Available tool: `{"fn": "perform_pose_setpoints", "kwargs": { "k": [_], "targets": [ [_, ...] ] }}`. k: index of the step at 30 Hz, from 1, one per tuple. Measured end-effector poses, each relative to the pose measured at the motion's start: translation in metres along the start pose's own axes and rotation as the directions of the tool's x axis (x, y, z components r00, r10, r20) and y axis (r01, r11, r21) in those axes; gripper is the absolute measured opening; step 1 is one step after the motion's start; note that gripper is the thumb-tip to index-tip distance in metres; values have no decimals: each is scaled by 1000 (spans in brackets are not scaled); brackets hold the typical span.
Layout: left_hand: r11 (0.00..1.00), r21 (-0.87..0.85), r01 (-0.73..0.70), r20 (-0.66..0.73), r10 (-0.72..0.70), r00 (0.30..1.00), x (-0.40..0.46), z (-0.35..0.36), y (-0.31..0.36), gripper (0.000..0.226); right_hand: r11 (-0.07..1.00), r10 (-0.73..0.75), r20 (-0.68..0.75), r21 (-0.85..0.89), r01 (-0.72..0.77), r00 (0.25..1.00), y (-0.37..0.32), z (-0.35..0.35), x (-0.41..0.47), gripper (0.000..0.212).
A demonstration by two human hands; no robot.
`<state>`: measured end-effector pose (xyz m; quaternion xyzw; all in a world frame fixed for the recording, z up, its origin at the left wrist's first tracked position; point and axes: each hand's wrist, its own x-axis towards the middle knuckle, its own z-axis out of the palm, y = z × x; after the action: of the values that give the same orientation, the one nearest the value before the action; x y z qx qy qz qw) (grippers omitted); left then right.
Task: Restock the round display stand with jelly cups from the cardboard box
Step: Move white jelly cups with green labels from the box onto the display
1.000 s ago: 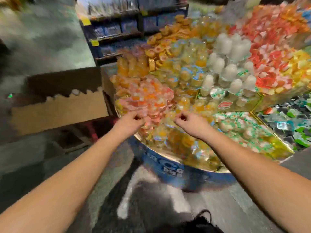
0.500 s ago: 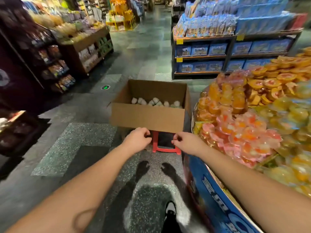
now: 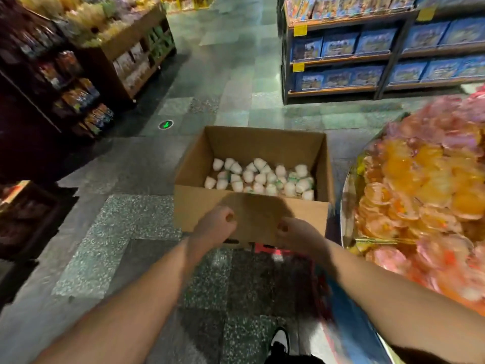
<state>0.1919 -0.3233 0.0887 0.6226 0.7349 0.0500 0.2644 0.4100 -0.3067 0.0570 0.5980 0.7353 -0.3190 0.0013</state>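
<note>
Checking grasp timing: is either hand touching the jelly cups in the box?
Apart. The head view shows left hand and right hand before the cardboard box, short of the jelly cups.

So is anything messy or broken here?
Nothing looks broken or spilled. The white jelly cups lie jumbled loose in the bottom of the open cardboard box, some tipped over, and the box is mostly empty. The left hand and right hand are curled and hold nothing.

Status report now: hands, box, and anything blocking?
Left hand and right hand curled, holding nothing, in front of the cardboard box. White jelly cups lie inside. Nothing blocks the open top.
</note>
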Motion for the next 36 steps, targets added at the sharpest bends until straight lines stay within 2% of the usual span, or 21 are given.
{"fn": "perform_pose_setpoints", "kwargs": {
  "k": [9,15,20,25,29,31,32,33,34,35,36],
  "targets": [
    [999,46,12,65,-15,998,138,-26,-27,24,989,65,36,127,-69,997,9,-24,116,21],
    [1000,21,-1,173,-3,985,248,-22,-51,20,960,209,-12,194,-203,978,27,-26,187,13],
    [999,27,37,310,-43,950,338,8,-74,18,870,463,99,142,-473,881,44,-16,257,34],
    [999,46,17,419,-35,907,401,46,-92,25,732,631,229,139,-667,741,69,5,317,39],
    [997,67,-48,516,7,856,435,77,-94,43,513,782,258,253,-821,568,99,18,353,54],
    [996,51,-67,546,29,837,447,93,-94,51,289,839,311,440,-850,446,115,25,372,58],
    [996,52,-70,551,30,834,454,102,-94,57,95,847,379,582,-807,373,122,29,381,54],
    [996,60,-73,558,27,830,461,111,-96,63,-142,826,468,713,-686,316,132,36,389,49],
    [994,74,-77,566,22,824,467,120,-96,68,-337,791,545,768,-545,279,142,41,397,48],
    [992,90,-93,577,24,817,472,128,-97,70,-469,759,595,781,-413,264,153,49,403,53],
    [987,106,-119,587,35,809,477,136,-96,71,-537,743,617,781,-318,260,162,56,407,58]
  ]
}}
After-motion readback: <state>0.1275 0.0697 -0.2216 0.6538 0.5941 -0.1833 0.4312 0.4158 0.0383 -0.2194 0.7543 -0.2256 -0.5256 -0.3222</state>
